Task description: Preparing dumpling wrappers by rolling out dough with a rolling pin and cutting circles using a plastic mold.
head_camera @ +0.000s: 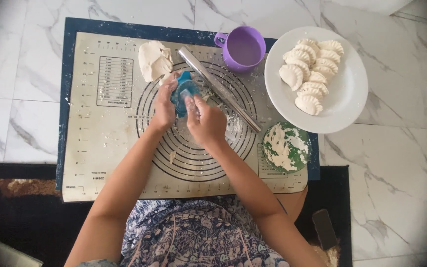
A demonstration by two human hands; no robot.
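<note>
on the left part of the baking mat [90, 148] sits a lump of dough [155, 60], and just below it the left hand [165, 105] and the right hand [204, 121] both hold a small blue dumpling press [184, 91] over the ring marks in the middle of the mat, fingers wrapped on it. next to the hands lies a shiny rolling pin [218, 88], with a purple cup [243, 48] above it. on the right are a green bowl of flour [286, 147] and a white plate [347, 94] with folded dumplings [312, 74].
</note>
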